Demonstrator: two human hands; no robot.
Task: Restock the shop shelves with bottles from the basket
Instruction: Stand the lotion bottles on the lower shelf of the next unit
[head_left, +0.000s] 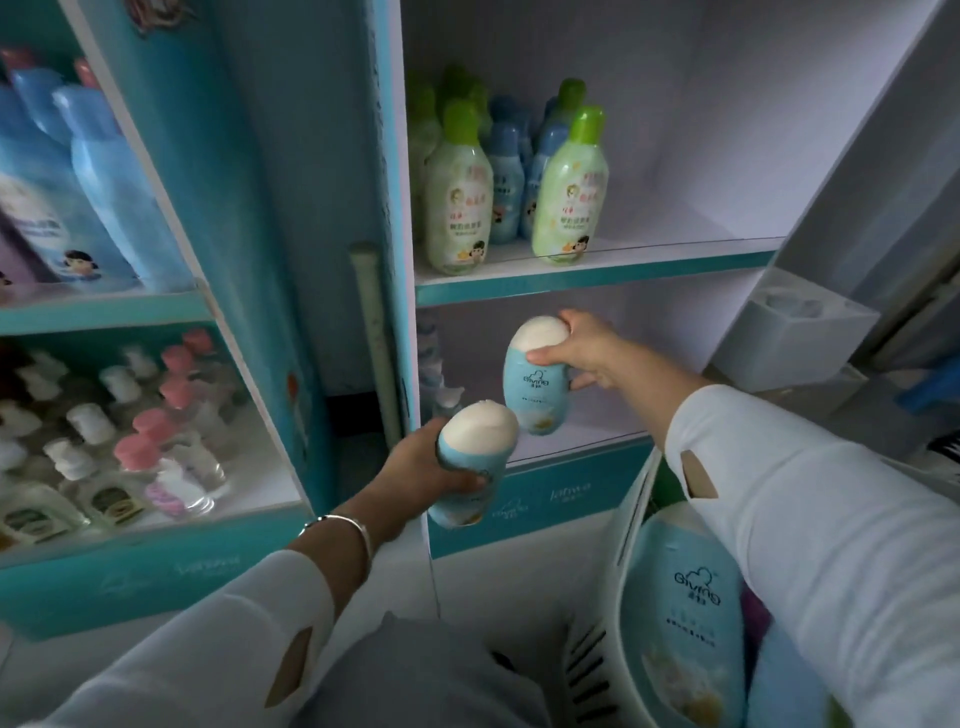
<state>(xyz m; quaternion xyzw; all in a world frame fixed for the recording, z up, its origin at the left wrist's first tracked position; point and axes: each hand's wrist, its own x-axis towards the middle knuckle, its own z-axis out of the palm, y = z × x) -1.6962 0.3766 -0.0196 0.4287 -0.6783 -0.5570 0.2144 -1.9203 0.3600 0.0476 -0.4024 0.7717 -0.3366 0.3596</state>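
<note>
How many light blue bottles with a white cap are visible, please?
3. One in the right hand at the lower shelf, one in the left hand in front, one in the basket. More may be hidden there.

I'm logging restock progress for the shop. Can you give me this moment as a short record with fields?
left hand: grips a blue bottle with white cap, in front of the shelf unit
right hand: holds a second blue bottle inside the lower shelf
upper shelf: green-capped bottles and blue ones standing at the left, right side bare
basket: white, at lower right, at least one more blue bottle inside
</note>
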